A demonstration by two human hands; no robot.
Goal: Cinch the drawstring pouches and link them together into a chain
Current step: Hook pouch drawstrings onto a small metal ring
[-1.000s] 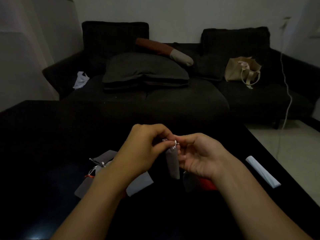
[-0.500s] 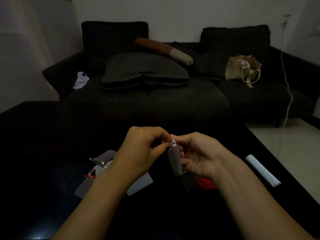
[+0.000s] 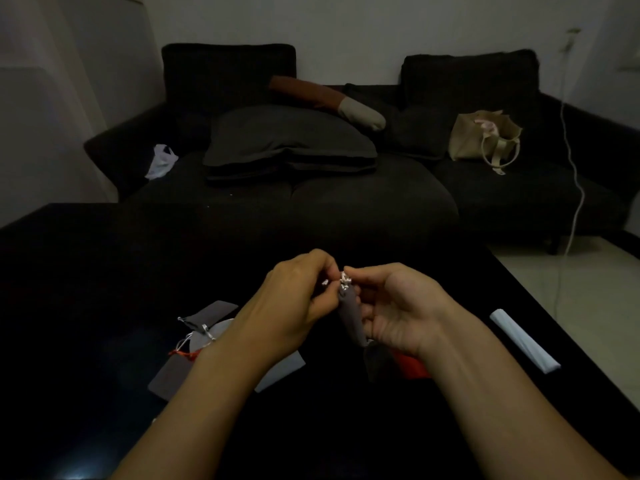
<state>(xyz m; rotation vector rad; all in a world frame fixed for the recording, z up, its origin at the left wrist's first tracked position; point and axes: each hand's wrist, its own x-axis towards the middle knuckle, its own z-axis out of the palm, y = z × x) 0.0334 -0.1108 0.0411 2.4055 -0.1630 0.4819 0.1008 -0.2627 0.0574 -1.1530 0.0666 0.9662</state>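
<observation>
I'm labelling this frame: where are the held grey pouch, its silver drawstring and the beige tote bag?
grey pouch (image 3: 350,317), head view, mid body.
silver drawstring (image 3: 345,280), head view, bunched cord at top.
beige tote bag (image 3: 468,136), head view, front panel.

Both forearms are bare from the lower edge of the view up to the wrists, with no sleeve showing on either. The left hand (image 3: 294,299) and the right hand (image 3: 398,306) are bare too. The light is dim, so fine detail on the fingers cannot be made out.
</observation>
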